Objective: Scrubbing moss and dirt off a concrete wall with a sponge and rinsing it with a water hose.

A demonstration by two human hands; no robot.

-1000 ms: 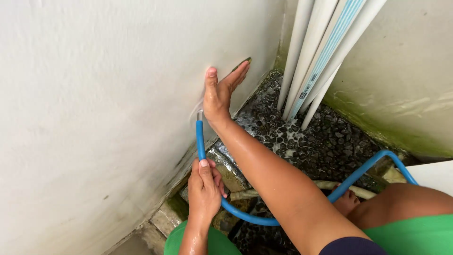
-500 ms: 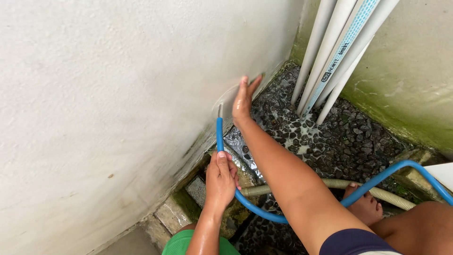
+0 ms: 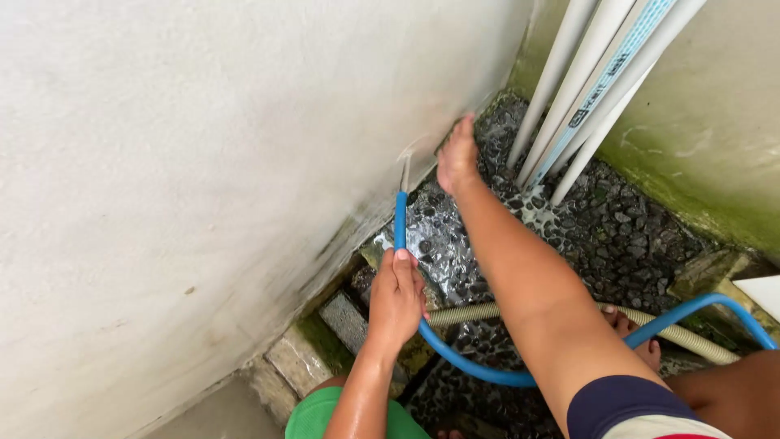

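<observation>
Wet pebble floor (image 3: pixel 617 236) under hoses (image 3: pixel 487 372)

White rough plaster wall (image 3: pixel 203 162), wet dark pebble floor (image 3: pixel 617 236), white pipes (image 3: pixel 585 89) in corner, mossy green-stained wall (image 3: pixel 715 138), daylight.

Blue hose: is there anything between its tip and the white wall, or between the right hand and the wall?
Nothing visible does. The left hand grips the blue hose, whose tip points at the white wall with only water spray between. The right hand rests on the wall beside the tip.
</observation>
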